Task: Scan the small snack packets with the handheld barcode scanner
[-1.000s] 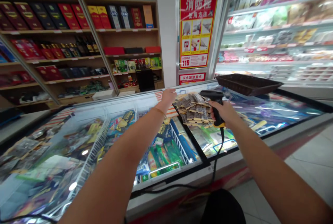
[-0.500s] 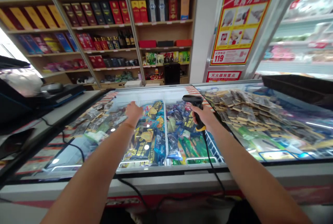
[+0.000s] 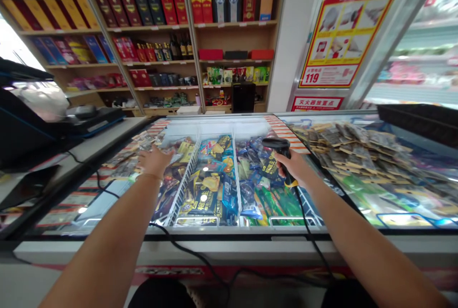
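My right hand (image 3: 297, 167) is wrapped round the grip of a black barcode scanner (image 3: 276, 144) with yellow trim, held over the chest freezer; its cord hangs down toward the front edge. Fingers spread, my left hand (image 3: 154, 160) reaches out over the left part of the freezer, with nothing visible in it. Close by it lie small clear-wrapped packs (image 3: 123, 159) on the striped glass. Whether the fingertips touch them I cannot tell. Below, blue and yellow ice cream packets (image 3: 211, 184) fill a wire compartment, with green packets (image 3: 274, 203) to the right.
Flat packs (image 3: 358, 148) are heaped on the right side, beside a black tray (image 3: 422, 124). A dark machine (image 3: 21, 122) stands on the left counter. Black cable (image 3: 193, 253) loops across the freezer's front. Shelves of boxes (image 3: 157, 7) line the back wall.
My left hand has moved left across the freezer, and its fingers now show spread. A white wire divider has come into view where it was. The scanner stays in my right hand.
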Available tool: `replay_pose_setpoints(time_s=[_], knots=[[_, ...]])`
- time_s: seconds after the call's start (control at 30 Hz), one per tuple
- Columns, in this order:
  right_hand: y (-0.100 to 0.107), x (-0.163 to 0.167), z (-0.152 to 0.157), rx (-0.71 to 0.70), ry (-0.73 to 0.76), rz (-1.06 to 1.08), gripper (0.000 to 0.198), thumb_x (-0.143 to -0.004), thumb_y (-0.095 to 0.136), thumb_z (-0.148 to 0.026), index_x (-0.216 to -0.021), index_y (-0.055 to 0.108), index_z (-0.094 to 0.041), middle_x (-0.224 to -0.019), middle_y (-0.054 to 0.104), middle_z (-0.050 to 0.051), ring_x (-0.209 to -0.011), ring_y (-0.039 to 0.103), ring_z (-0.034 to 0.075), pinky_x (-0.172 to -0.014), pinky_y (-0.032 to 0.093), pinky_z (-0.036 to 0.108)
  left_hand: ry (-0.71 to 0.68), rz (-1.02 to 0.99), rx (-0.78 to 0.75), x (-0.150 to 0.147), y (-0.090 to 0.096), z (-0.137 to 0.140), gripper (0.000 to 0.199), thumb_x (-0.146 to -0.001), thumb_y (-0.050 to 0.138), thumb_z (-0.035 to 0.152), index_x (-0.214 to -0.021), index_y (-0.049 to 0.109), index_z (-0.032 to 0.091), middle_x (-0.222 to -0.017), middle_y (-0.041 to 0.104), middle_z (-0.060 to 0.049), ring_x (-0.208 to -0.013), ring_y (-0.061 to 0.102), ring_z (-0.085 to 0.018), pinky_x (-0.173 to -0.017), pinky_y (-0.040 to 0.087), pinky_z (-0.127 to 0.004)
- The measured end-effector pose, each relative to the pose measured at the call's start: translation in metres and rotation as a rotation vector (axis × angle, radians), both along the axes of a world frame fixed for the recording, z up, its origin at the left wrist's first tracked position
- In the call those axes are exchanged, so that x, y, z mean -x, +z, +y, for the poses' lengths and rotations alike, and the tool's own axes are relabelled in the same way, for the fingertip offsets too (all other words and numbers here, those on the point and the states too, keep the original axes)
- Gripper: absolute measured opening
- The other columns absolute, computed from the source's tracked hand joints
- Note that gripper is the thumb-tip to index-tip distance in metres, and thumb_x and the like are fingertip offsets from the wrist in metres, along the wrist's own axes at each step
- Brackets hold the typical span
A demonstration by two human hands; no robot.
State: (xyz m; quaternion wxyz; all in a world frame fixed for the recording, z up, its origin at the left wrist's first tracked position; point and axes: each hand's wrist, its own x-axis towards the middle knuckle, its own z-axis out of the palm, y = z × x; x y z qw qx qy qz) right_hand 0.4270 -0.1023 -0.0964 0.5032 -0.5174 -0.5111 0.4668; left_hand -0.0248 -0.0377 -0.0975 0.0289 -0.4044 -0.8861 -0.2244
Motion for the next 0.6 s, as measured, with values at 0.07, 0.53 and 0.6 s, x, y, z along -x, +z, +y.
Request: replay_pose_setpoints(time_s=[0.07, 0.53, 0.6], knots=[[-0.001, 0.0, -0.001, -0.01, 0.013, -0.004, 0.035, -0.078, 0.076, -0.04, -0.093, 0.052, -0.02, -0.055, 0.057, -0.007, -0.036, 0.053, 0.011, -0.034, 0.038, 0.023, -0.057, 0.013, 0.029, -0.014, 0.0, 0.002, 0.093, -0.075, 0.056, 0.073, -0.144, 0.049, 0.01, -0.154, 0.033, -0.036, -0.14, 0.033, -0.057, -0.106, 0.026, -0.076], [-0.002, -0.01, -0.007, 0.009, -0.019, -0.015, 0.038, -0.074, 0.076, -0.044, -0.088, 0.049, -0.021, -0.055, 0.056, -0.006, -0.035, 0.051, 0.012, -0.033, 0.038, 0.023, 0.092, 0.07, -0.031, 0.064, 0.028, 0.022, 0.098, -0.076, 0.05, 0.084, -0.152, 0.035, 0.023, -0.169, 0.018, -0.018, -0.152, 0.01, -0.051, -0.11, 0.019, -0.077], [-0.003, -0.008, -0.007, 0.008, -0.002, -0.027, 0.039, -0.073, 0.076, -0.045, -0.087, 0.049, -0.021, -0.055, 0.056, -0.006, -0.036, 0.052, 0.012, -0.034, 0.039, 0.023, 0.074, -0.008, 0.005, 0.087, 0.023, 0.032, 0.1, -0.072, 0.05, 0.088, -0.151, 0.037, 0.029, -0.17, 0.017, -0.016, -0.15, 0.014, -0.054, -0.104, 0.024, -0.079]])
